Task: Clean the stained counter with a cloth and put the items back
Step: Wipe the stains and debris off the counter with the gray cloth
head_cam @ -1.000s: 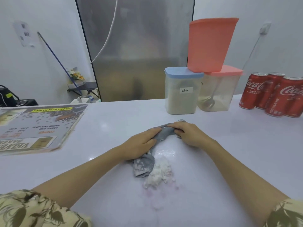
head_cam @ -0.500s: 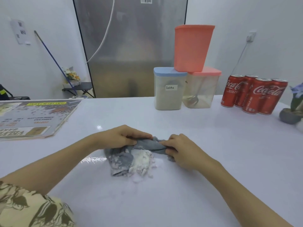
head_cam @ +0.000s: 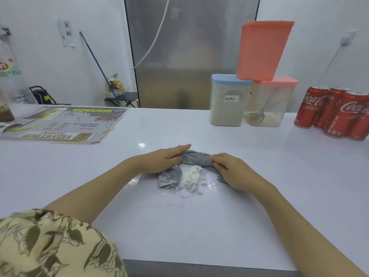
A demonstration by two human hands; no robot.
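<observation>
A grey cloth [head_cam: 194, 157] lies bunched in the middle of the white counter [head_cam: 199, 226]. A heap of white powder [head_cam: 190, 177] sits against its near side and partly on a folded flap of it. My left hand [head_cam: 163, 159] lies on the cloth's left end with the fingers stretched over it. My right hand [head_cam: 232, 169] grips the cloth's right end. A thin pale smear of powder spreads over the counter in front of the heap.
A latte container [head_cam: 228, 100] with a blue lid, a clear container [head_cam: 269, 102] with a spoon and a pink tub [head_cam: 261, 49] stand at the back right. Red cola cans [head_cam: 335, 112] stand at the far right. A menu board [head_cam: 65, 124] lies at the left beside a plastic bottle [head_cam: 9, 80].
Both hands have dragged the cloth sideways, gathering the powder against it. The view has shifted, so the containers now sit further right and the bottle shows at the left.
</observation>
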